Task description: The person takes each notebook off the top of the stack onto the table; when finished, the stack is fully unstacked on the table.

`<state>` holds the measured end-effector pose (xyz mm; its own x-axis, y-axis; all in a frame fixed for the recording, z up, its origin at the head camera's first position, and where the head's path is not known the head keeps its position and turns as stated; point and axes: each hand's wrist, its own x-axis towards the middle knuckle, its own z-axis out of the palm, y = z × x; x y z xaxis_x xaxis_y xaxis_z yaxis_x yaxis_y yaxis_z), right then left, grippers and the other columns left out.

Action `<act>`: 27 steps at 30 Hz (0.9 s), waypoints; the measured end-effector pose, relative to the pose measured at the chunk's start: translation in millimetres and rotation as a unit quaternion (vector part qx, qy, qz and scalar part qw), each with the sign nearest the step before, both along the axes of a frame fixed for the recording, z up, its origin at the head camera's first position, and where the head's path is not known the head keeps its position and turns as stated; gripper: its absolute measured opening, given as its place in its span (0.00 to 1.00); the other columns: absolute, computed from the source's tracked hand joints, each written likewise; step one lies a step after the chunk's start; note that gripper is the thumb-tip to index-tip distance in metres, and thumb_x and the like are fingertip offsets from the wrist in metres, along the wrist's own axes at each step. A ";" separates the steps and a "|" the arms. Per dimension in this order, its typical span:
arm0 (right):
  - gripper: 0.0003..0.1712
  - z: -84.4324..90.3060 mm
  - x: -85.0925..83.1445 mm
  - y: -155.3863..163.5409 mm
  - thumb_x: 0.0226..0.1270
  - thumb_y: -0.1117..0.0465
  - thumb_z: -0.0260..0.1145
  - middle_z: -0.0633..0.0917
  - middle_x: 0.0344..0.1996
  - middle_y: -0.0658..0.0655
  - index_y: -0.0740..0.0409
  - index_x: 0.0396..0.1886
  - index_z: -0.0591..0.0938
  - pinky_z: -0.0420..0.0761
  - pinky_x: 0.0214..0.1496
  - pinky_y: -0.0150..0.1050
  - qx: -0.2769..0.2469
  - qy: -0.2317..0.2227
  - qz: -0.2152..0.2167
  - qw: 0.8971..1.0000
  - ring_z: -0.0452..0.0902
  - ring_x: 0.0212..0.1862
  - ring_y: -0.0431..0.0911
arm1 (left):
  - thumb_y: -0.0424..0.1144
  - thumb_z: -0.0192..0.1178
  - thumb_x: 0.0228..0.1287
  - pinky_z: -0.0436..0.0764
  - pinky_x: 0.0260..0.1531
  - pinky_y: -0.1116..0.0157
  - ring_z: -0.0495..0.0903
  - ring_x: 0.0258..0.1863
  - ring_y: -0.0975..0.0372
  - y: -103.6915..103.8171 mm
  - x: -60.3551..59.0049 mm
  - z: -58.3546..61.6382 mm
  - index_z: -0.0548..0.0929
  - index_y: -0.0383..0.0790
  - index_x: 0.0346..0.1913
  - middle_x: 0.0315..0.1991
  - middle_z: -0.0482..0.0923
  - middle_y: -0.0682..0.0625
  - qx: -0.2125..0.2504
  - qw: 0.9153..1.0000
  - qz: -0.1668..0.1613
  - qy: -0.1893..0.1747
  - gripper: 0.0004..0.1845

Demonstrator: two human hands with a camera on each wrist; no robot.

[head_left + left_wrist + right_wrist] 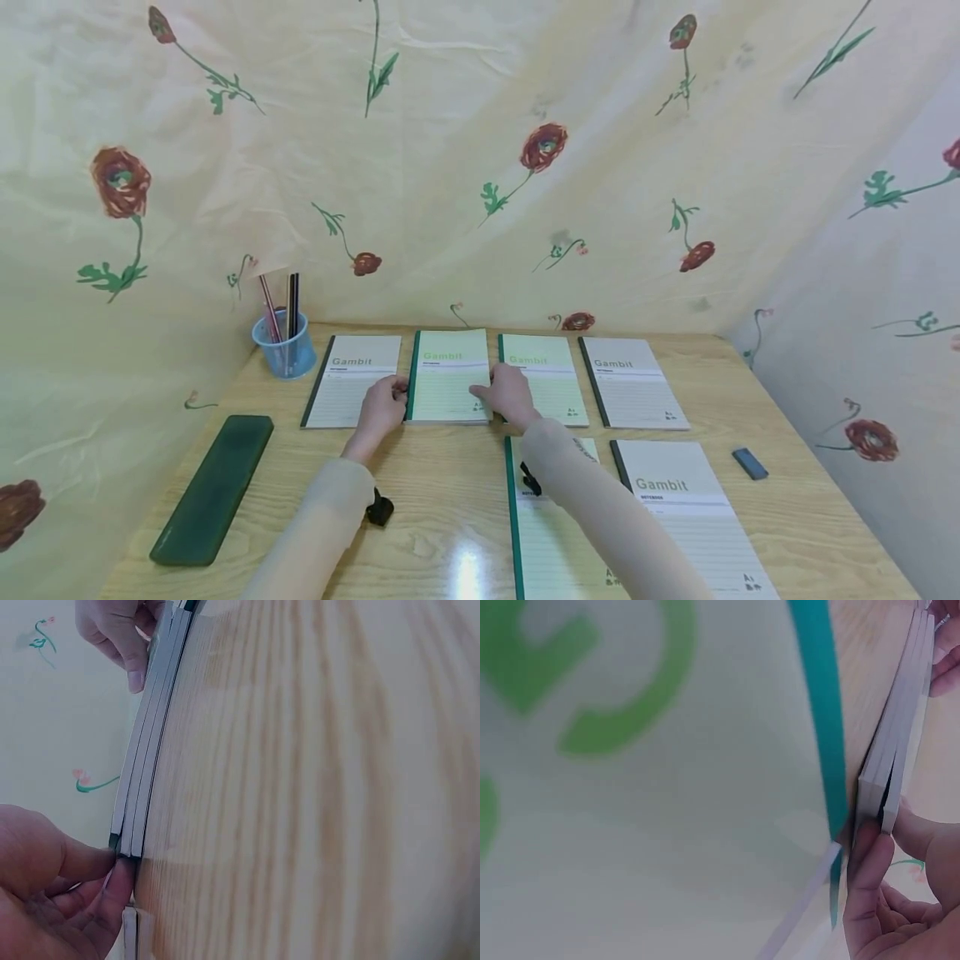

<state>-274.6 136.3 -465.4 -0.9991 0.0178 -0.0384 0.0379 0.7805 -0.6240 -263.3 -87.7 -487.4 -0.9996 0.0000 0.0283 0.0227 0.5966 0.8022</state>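
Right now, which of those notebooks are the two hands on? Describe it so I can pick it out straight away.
Start at the blue plastic pen cup in the far left corner of the wooden table and follow the back row of four notebooks. It is the second from the left, a pale green notebook stack, gripped by the left hand and right hand. Unlike its neighbours, it is several books thick.

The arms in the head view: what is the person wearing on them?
Both arms are covered by snug, pale beige long sleeves: left sleeve, right sleeve. The left hand and right hand are bare, without gloves. A small black device sits at the left wrist.
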 end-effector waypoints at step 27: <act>0.24 10.2 48.7 18.0 0.67 0.58 0.70 0.83 0.41 0.60 0.64 0.56 0.72 0.78 0.41 0.40 -0.240 -0.087 -0.075 0.964 0.80 0.40 0.48 | 0.23 0.53 0.68 0.79 0.49 0.54 0.80 0.48 0.50 -1.0 -3.9 -3.2 0.80 0.29 0.57 0.50 0.81 0.39 -0.011 1.000 0.007 0.000 0.16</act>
